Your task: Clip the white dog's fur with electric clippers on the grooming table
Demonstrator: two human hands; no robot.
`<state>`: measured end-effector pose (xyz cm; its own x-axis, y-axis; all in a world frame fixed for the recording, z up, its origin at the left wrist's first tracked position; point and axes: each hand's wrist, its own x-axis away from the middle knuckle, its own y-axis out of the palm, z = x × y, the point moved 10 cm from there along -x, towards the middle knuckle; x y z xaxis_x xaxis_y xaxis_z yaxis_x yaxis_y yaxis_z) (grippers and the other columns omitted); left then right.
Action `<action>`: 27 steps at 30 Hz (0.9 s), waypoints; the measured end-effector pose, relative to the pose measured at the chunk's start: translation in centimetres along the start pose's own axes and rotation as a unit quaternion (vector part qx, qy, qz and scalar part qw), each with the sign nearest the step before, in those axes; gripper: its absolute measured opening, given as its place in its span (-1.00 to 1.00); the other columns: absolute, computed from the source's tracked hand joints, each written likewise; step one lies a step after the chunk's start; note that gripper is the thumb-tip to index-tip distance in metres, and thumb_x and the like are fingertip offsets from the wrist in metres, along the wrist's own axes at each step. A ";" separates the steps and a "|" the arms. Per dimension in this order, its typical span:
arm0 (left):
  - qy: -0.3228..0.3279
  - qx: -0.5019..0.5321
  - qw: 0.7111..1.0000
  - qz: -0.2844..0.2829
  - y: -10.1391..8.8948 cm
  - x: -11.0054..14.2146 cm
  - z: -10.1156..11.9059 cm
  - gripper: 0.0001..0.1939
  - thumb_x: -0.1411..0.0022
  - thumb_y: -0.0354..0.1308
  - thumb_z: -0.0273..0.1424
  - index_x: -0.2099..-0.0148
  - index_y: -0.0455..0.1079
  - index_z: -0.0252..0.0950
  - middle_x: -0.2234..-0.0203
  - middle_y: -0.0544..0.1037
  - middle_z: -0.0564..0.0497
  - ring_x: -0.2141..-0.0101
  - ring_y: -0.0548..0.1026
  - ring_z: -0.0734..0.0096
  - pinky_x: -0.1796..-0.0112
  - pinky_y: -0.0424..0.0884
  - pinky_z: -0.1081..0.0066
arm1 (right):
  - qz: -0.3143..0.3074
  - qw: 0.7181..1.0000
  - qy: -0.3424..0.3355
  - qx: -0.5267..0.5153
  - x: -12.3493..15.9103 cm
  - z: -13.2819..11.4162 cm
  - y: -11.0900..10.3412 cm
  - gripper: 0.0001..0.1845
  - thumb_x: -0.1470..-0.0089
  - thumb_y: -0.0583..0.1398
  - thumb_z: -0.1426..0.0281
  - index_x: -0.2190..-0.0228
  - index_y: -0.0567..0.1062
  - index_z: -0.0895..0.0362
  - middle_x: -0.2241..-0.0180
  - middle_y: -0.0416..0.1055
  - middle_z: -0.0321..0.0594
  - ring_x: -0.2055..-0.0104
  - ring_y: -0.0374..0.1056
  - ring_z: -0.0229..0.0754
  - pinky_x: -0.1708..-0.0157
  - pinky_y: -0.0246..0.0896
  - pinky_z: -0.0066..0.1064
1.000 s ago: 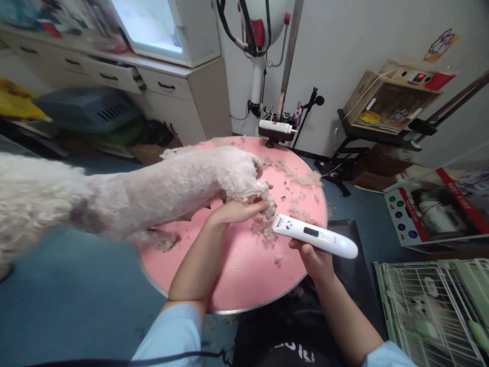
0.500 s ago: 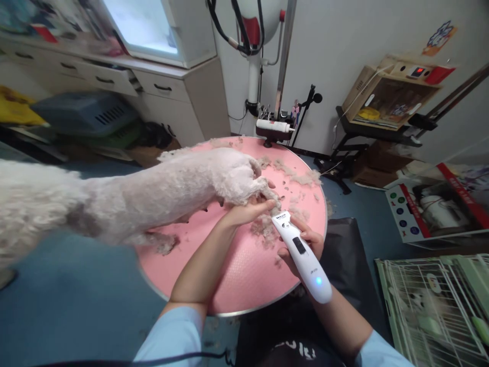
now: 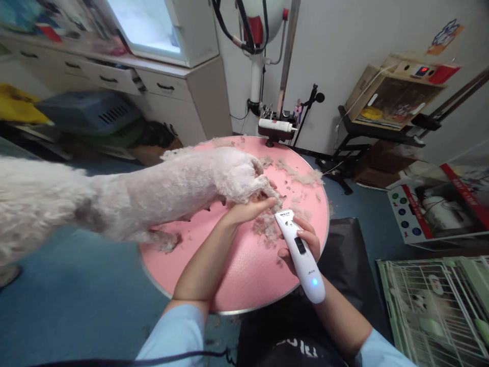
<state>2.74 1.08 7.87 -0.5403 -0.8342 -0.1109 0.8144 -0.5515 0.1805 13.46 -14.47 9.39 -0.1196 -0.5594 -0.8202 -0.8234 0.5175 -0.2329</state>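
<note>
A white dog [image 3: 171,191], its body shorn short and its front end still woolly, stands on a round pink grooming table [image 3: 237,278]. My left hand [image 3: 250,210] is closed around one hind leg [image 3: 270,192] near the paw. In my right hand [image 3: 308,239] is a white hair clipper [image 3: 300,252] with a lit blue light; its blade end meets the fur at the paw. Loose clumps of cut fur [image 3: 266,227] lie beneath and beside the hands.
A tool holder with a white bottle [image 3: 275,125] is at the table's far edge. A wire cage [image 3: 428,306] with a small white animal stands at lower right. Behind are drawers [image 3: 164,92], a pet carrier [image 3: 89,112] and a wooden box [image 3: 397,97].
The clipper has turned slightly, its rear end swinging left toward upright, with the blade still at the paw. My left hand keeps its hold. The whole view has shifted a little.
</note>
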 end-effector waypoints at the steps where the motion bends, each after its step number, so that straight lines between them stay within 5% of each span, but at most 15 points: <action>1: 0.002 0.001 1.000 0.001 0.0 0.0 0.0 -0.64 -0.07 0.34 -0.34 0.10 0.34 -0.27 0.30 0.47 0.04 0.24 0.49 0.41 0.14 0.43 0.35 | 0.002 1.000 -0.003 0.002 -0.1 -0.1 0.0 -0.46 -0.17 0.24 0.05 -0.07 0.23 -0.03 -0.05 0.37 0.02 -0.06 0.46 0.10 0.10 0.53 0.04; 8: -0.007 0.029 1.000 -0.005 0.1 -0.2 -0.3 -0.63 -0.07 0.37 -0.35 0.11 0.35 -0.28 0.29 0.52 0.00 0.20 0.54 0.34 0.09 0.45 0.28 | 0.021 1.000 0.021 0.004 -0.5 0.1 0.4 -0.46 -0.16 0.24 0.02 -0.05 0.25 -0.03 -0.08 0.38 0.02 -0.13 0.40 0.12 -0.06 0.40 0.15; 15: -0.027 0.029 0.999 -0.011 0.3 -0.4 -0.8 -0.69 -0.13 0.34 -0.27 0.15 0.36 -0.28 0.29 0.55 0.00 0.18 0.57 0.32 0.14 0.49 0.33 | 0.059 0.972 0.175 -0.145 -0.1 2.5 1.6 -0.46 -0.31 0.00 -0.01 -0.17 0.08 0.00 -0.30 0.08 0.18 0.14 0.53 -0.13 0.13 0.53 -0.15; 18: -0.035 0.002 0.999 -0.017 0.3 -0.4 -1.2 -0.70 -0.16 0.31 -0.22 0.18 0.38 -0.29 0.35 0.55 0.02 0.25 0.56 0.36 0.20 0.50 0.35 | 0.092 0.976 0.144 -0.134 -0.7 2.5 -0.3 -0.46 -0.24 0.06 -0.08 -0.08 0.16 -0.02 -0.20 0.23 0.10 0.19 0.51 -0.13 0.05 0.49 -0.07; 22: -0.038 -0.034 0.999 0.008 -0.1 -0.3 -1.1 -0.71 -0.12 0.33 -0.22 0.26 0.37 -0.30 0.43 0.51 0.05 0.37 0.52 0.42 0.28 0.48 0.37 | 0.015 0.995 0.053 -0.081 -1.8 1.6 -1.3 -0.53 -0.14 0.30 0.20 0.04 0.19 -0.04 0.08 0.48 -0.09 0.05 0.49 -0.02 -0.01 0.43 -0.02; 27: -0.023 -0.045 0.998 0.024 0.0 -0.2 -0.4 -0.73 -0.10 0.33 -0.24 0.33 0.35 -0.30 0.49 0.45 0.08 0.43 0.43 0.49 0.38 0.40 0.45 | -0.060 0.992 -0.103 0.043 -1.8 -0.1 -0.7 -0.66 -0.07 0.32 0.37 0.16 0.32 -0.02 -0.03 0.49 -0.07 0.00 0.50 0.00 0.10 0.49 -0.10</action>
<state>2.96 1.26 7.52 -0.5084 -0.8592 -0.0580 0.8538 -0.5117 0.0964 14.23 -13.86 11.10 0.1003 -0.4812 -0.8708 -0.7734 0.5129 -0.3725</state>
